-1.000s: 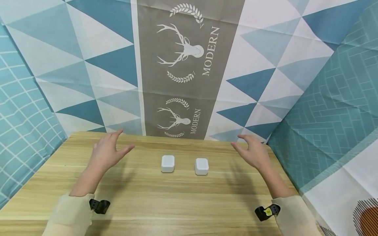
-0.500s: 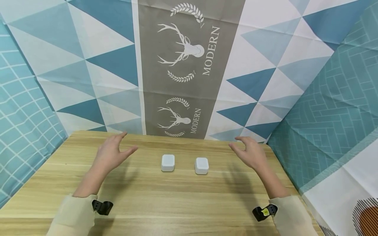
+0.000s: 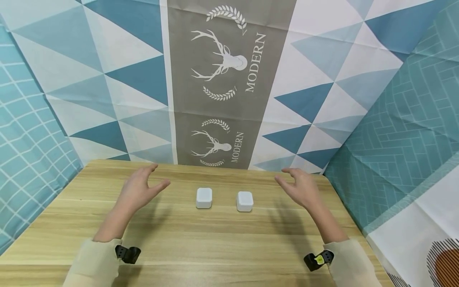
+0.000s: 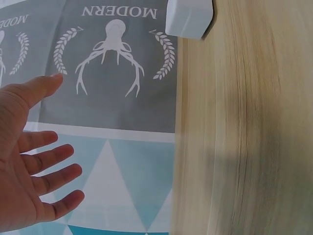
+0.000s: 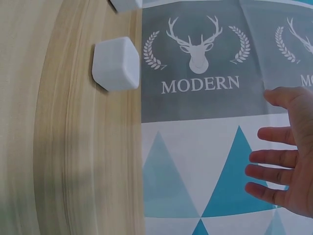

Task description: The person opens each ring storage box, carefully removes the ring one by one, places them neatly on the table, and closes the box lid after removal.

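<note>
Two small white rounded cubes stand apart on the wooden table. The left cube is nearer my left hand, and the right cube is nearer my right hand. Both hands hover above the table, thumbs spread from the fingers, touching nothing. In the left wrist view, the left hand has its fingers extended and slightly bent, with part of a white cube at the top. The right wrist view shows the right hand likewise spread, well apart from a white cube.
The wooden table meets a patterned cloth backdrop with deer heads and triangles. A blue gridded cloth hangs at the left, a teal cloth at the right. Black wrist cameras are strapped over both sleeves.
Both hands have drifted slightly inward toward the cubes, the left moving right and the right moving left. The cubes have stayed in place.
</note>
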The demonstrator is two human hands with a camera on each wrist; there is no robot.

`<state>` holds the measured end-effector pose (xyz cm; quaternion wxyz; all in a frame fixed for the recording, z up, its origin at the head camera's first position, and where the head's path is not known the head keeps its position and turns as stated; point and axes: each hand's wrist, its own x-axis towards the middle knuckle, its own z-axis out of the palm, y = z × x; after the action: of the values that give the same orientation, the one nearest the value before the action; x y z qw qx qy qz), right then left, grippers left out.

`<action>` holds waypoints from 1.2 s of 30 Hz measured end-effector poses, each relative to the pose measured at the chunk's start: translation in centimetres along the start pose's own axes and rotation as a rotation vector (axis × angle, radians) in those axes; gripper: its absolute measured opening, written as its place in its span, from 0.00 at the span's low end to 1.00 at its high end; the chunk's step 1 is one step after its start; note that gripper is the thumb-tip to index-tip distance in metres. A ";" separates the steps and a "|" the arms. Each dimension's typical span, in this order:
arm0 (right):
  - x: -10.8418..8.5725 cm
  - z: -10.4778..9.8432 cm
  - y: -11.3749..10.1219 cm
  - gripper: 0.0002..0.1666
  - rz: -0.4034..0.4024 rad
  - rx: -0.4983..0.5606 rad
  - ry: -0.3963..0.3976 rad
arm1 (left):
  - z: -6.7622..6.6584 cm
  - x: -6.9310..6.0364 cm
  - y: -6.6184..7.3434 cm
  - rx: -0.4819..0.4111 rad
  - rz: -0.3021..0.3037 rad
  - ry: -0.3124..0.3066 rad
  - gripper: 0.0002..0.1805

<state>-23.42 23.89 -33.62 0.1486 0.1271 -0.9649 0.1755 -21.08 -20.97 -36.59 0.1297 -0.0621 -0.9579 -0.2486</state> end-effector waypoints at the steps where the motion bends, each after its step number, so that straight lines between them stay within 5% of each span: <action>1: 0.0 0.1 0.0 0.34 -0.002 0.001 -0.001 | 0.0 0.0 0.0 -0.001 0.002 0.001 0.42; 36: 0.0 2.8 -1.4 0.32 -0.009 0.056 -0.012 | 1.6 -0.3 0.1 -0.061 -0.005 -0.020 0.42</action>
<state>-23.67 21.61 -35.74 0.1401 0.1363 -0.9599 0.2010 -21.17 -20.12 -38.01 0.1176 -0.0663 -0.9513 -0.2772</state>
